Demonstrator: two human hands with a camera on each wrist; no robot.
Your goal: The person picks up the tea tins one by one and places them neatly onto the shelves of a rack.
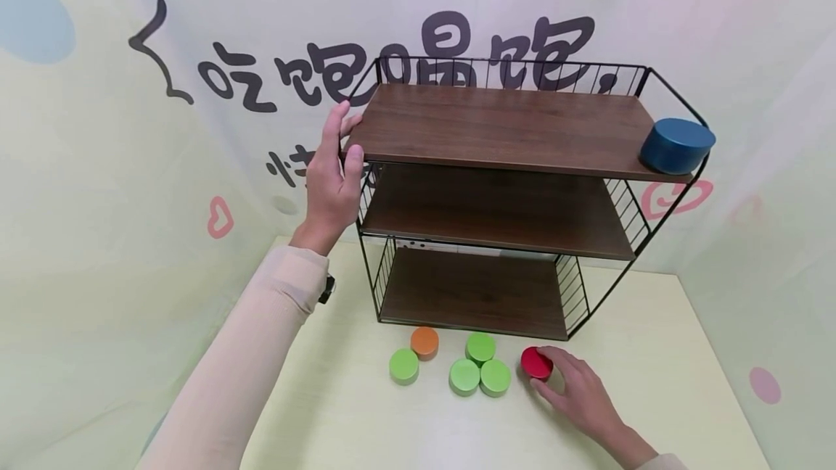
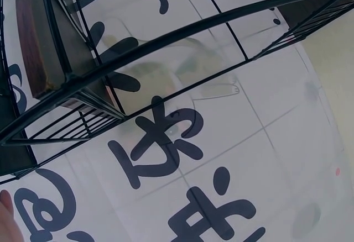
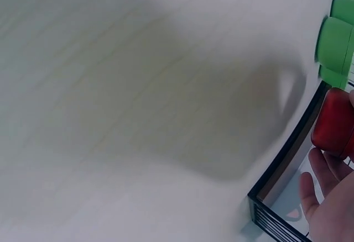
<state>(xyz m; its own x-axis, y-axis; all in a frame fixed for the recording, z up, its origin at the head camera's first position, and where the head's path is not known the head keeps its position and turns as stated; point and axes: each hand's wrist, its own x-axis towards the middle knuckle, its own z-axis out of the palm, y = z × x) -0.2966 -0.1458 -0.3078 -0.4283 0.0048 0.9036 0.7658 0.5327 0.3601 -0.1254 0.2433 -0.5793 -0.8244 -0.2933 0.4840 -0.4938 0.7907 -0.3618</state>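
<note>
My left hand [image 1: 333,183] grips the left end of a three-tier rack [image 1: 503,129] with dark wood boards and black wire sides. Its thumb lies at the front corner of the top board, the fingers by the side rail; just a bit of this hand shows in the left wrist view. At the lower right, my right hand [image 1: 581,390] holds a small round red tin [image 1: 535,363] between thumb and fingers, low at the tabletop. The red tin [image 3: 333,121] also shows at the right wrist view's edge. A larger blue tin [image 1: 677,146] sits on the top board's right front corner.
Three green tins [image 1: 480,347] stand clustered before the rack, left of the red one. Farther left, another green tin [image 1: 404,366] stands beside an orange tin [image 1: 424,343]. A pale table [image 1: 353,412] lies beneath, with printed curtains [image 1: 215,20] behind and at both sides.
</note>
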